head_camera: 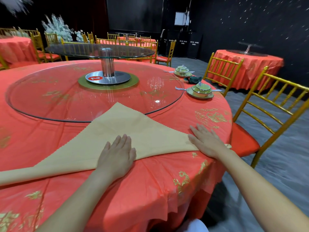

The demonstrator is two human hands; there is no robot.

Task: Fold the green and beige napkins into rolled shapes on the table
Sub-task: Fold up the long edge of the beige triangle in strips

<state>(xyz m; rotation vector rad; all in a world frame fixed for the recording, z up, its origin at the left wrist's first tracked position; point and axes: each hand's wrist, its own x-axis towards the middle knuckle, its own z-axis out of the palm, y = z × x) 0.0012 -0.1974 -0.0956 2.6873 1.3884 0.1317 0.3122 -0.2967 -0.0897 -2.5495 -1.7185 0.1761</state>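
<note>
1. I note the counter nearest me. It is round and covered by a red cloth with gold print, whose edge hangs in folds at the near right.
2. My left hand lies palm down on the beige napkin, at about the middle of its near long edge. The fingers are straight and released, pressing flat and grasping nothing.
3. My right hand lies palm down over the napkin's right corner, close to the counter's edge. Its fingers are likewise straight, spread a little, and hold nothing.
4. The beige napkin is folded into a triangle, long edge towards me. Its left corner runs out of view and its apex points away, resting over the rim of the glass turntable.
5. A gold chair with a red seat stands just beside the counter on the right.
6. At the far right of the counter, the green napkin sits bundled between two bowl settings, the nearer setting and the farther setting.
7. A metal post at the turntable's centre carries an upper glass tier.
</note>
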